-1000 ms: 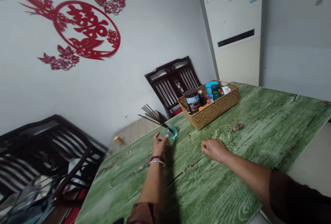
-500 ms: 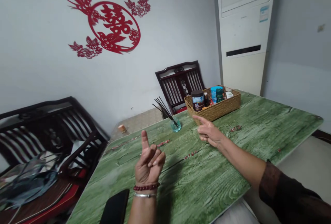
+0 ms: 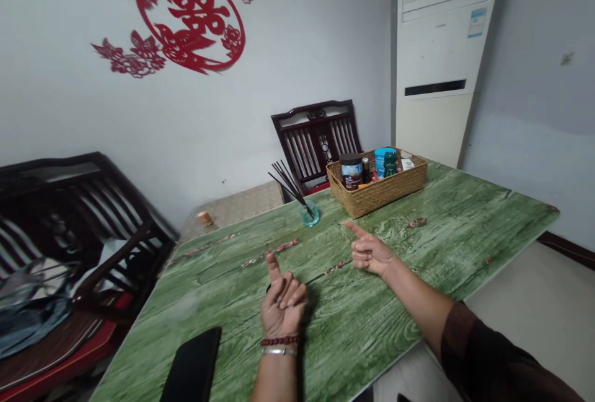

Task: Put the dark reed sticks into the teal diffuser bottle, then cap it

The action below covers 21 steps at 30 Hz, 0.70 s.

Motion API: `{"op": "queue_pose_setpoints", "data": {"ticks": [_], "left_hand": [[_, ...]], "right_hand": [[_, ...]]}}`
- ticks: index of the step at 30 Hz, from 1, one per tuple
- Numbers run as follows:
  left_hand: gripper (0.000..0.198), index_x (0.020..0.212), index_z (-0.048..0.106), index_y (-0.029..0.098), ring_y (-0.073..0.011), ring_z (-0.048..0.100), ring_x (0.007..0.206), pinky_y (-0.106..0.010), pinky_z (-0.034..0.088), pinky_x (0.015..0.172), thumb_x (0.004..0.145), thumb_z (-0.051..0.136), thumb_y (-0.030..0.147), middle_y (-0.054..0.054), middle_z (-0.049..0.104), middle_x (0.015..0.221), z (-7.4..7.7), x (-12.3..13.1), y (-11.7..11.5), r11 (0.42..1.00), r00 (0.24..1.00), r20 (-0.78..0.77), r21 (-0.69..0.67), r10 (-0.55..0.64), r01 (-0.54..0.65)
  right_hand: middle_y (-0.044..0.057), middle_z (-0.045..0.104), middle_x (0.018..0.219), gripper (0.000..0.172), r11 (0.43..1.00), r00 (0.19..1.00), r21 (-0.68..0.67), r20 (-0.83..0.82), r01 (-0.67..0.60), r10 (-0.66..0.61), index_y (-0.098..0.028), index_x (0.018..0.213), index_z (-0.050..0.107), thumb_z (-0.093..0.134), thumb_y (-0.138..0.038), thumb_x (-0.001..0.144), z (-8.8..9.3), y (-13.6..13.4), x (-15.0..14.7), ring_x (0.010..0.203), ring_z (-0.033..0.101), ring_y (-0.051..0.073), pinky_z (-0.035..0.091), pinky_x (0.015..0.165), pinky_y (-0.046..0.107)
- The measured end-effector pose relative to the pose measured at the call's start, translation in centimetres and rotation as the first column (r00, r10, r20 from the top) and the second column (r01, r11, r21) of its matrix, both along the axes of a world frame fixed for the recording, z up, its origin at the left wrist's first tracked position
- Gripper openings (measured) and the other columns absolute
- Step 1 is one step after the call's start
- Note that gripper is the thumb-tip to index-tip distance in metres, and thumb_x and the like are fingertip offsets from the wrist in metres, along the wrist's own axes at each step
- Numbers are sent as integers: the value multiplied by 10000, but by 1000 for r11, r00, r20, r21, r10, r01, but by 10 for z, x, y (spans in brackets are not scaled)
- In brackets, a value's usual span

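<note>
My left hand (image 3: 282,300) is raised over the green table (image 3: 437,247), palm toward me, index finger up and the other fingers curled; it holds nothing. My right hand (image 3: 369,251) hovers just above the tabletop with its index finger pointing left toward the far edge and the rest folded in, also holding nothing. A small blue-green glass (image 3: 310,214) with dark reed sticks (image 3: 286,180) stands beyond both hands near the far table edge. A black phone (image 3: 193,366) lies on the table to the left of my left wrist.
A woven basket (image 3: 385,191) with jars and bottles sits at the table's far side. A dark wooden chair (image 3: 318,142) stands behind the table, a dark bench (image 3: 83,216) with a bag to the left, a white standing air conditioner (image 3: 439,55) at the back right.
My left hand drew back from the glass and rose with its index finger up. My right hand lifted off the table into a pointing pose. The view swung, bringing the phone in.
</note>
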State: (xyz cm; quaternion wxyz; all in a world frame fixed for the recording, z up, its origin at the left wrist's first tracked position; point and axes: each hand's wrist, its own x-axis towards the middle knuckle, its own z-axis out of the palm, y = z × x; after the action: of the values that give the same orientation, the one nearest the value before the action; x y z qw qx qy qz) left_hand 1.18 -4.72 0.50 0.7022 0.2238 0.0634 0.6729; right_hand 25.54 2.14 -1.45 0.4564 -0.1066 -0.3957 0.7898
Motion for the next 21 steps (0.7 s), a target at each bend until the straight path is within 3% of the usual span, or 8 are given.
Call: {"op": "queue_pose_setpoints", "data": {"ticks": [7, 9, 11, 12, 13, 14, 17, 21], "left_hand": [[546, 1285, 589, 308, -27, 437, 384, -116, 395, 427, 827, 655, 18, 106, 406, 519, 10, -1, -1, 999, 999, 7, -22, 39, -39], [352, 1177, 633, 259, -23, 417, 391, -119, 403, 457, 863, 683, 108, 108, 388, 509, 18, -1, 13, 991, 995, -34, -88, 98, -101], [200, 1050, 645, 226, -32, 440, 423, -145, 435, 503, 865, 719, 230, 103, 409, 527, 27, -1, 40, 965, 960, -234, -175, 153, -196], [221, 1040, 633, 227, -48, 509, 488, -177, 480, 564, 851, 736, 276, 86, 478, 587, 32, 0, 58, 938, 894, -405, -195, 188, -286], [284, 1091, 609, 237, -75, 602, 616, -221, 525, 662, 846, 735, 308, 56, 566, 705, 35, 2, 77, 910, 771, -594, -148, 231, -387], [376, 1167, 568, 249, -104, 654, 745, -270, 544, 752, 839, 733, 331, 19, 627, 853, 36, 4, 98, 882, 592, -762, -60, 263, -468], [705, 1272, 493, 219, -225, 649, 1052, -404, 511, 919, 673, 857, 294, -100, 617, 1176, 31, 11, 158, 843, 403, -871, 21, 279, -538], [957, 1336, 421, 198, -321, 458, 1337, -498, 370, 1089, 513, 907, 234, -163, 519, 1356, 9, 17, 220, 784, 177, -921, 182, 347, -594]], "right_hand": [[-162, 210, 472, 679, 999, 1000, -43, 3, 6, -6, -302, 1313, 516, 746, -179, 685, -11, 7, 0, 425, 77, 56, 143, 449, 193], [-163, 237, 469, 638, 995, 998, -76, 21, 57, -55, -277, 1294, 525, 737, -201, 697, -12, 6, -6, 417, 119, 54, 188, 462, 191], [-162, 281, 471, 559, 984, 986, -95, 76, 152, -145, -241, 1246, 542, 710, -231, 712, -14, 7, -16, 407, 187, 52, 261, 484, 193], [-160, 309, 472, 516, 974, 972, -83, 128, 209, -198, -225, 1210, 553, 690, -240, 713, -15, 7, -22, 398, 223, 51, 292, 490, 197], [-157, 343, 474, 477, 966, 949, -48, 200, 256, -242, -212, 1174, 563, 670, -245, 711, -15, 7, -28, 388, 263, 53, 312, 490, 201], [-151, 377, 476, 445, 959, 918, 9, 286, 285, -275, -202, 1143, 573, 651, -245, 708, -16, 8, -33, 378, 306, 56, 317, 480, 202], [-133, 454, 479, 372, 937, 784, 221, 515, 270, -347, -190, 1089, 606, 596, -237, 721, -19, 8, -45, 373, 432, 77, 297, 441, 193], [-134, 452, 482, 335, 907, 697, 339, 587, 250, -412, -193, 1065, 629, 534, -200, 743, -21, 6, -50, 368, 470, 79, 339, 422, 186]]}}
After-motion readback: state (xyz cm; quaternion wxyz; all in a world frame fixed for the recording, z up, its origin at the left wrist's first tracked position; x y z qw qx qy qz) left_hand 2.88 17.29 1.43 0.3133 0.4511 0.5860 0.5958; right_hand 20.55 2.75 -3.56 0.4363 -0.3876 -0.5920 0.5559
